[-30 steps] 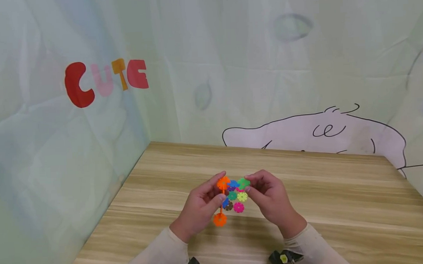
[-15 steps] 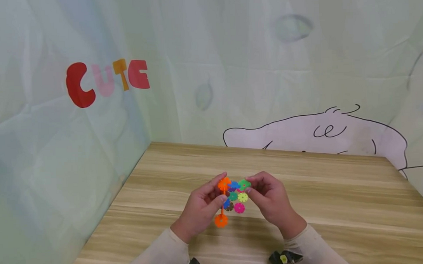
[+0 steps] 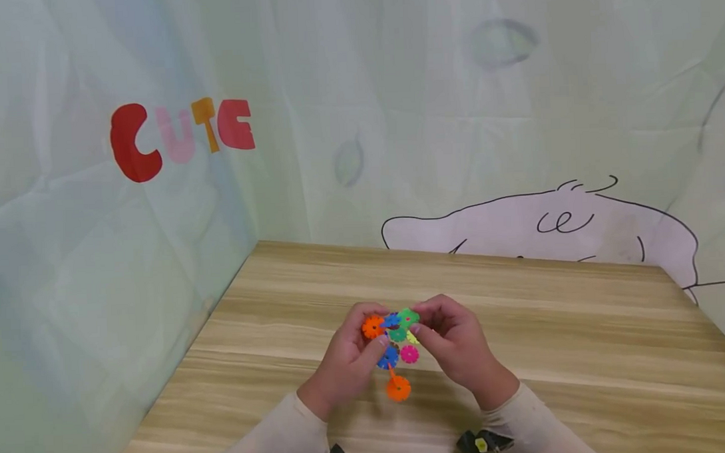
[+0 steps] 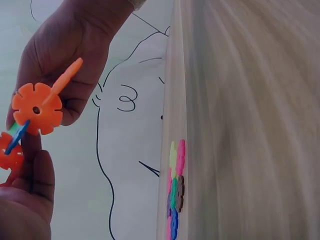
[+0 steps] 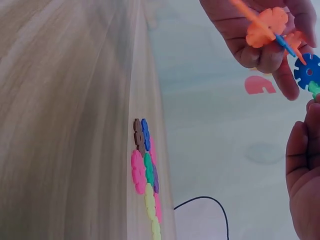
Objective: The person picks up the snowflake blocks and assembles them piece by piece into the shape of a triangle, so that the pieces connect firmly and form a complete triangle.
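Low in the head view, both hands hold a linked chain of toothed plastic snowflake discs above the table. My left hand (image 3: 346, 360) grips it around an orange disc (image 3: 368, 322) and a lower blue disc (image 3: 388, 359). Another orange disc (image 3: 395, 392) hangs below on an edge-on orange piece. My right hand (image 3: 462, 346) pinches a light green disc (image 3: 408, 315) at the other end. Between the hands, an upper blue disc (image 3: 392, 320) links orange and green. The right wrist view shows this blue disc (image 5: 302, 75) against the green one. Fingers hide some joints.
Loose discs lie together on the wooden table (image 3: 269, 310), beyond the hands: pink (image 3: 409, 354), dark green (image 3: 398, 334), yellow (image 4: 173, 156), brown (image 4: 180, 192) and blue (image 4: 174, 225) among them. Printed fabric walls (image 3: 310, 88) stand at the left and back.
The chain has turned in the hands: its lower orange disc swung right and slightly down, the upper orange disc moved left. My left fingers shifted their grip; my right hand moved slightly left.
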Demonstrator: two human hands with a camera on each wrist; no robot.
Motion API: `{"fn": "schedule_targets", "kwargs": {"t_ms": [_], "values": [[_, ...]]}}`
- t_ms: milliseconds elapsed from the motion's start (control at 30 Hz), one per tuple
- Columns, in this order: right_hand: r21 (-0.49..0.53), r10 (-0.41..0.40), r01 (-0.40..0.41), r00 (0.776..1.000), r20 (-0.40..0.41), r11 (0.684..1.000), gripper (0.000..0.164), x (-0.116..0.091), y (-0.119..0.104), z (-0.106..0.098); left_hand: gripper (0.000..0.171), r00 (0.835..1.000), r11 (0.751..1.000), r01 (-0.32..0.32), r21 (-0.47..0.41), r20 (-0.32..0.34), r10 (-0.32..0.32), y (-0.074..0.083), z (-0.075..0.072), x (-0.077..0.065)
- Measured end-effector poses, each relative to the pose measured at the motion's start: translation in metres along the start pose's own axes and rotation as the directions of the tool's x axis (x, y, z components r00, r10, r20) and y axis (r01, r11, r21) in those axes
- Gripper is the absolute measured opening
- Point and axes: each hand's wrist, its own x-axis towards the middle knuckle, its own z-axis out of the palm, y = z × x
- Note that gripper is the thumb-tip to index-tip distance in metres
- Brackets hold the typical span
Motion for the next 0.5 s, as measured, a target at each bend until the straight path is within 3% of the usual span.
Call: {"fn": "schedule_targets", "kwargs": {"t_ms": [100,267,500], "values": [[0.002,0.01,-0.01,1.0,0.011,1.0,0.023,0.0001,-0.0021,0.0015,0.029,1.0,0.999,0.005,0.044,0.025,-0.006,0.0018,0.0021,-0.0002],[0.0,0.042,-0.043,0.998,0.042,0.999,0.023,0.0005,-0.0058,0.0031,0.028,1.0,0.989,0.026,0.143,-0.002,-0.026,0.0068,0.0025,0.0002],[-0.046,0.058,-0.056,0.997,0.05,0.997,0.021,-0.0007,-0.008,0.0048,0.026,0.998,0.989,0.053,0.135,0.024,-0.056,0.0077,0.0021,0.0015]]}}
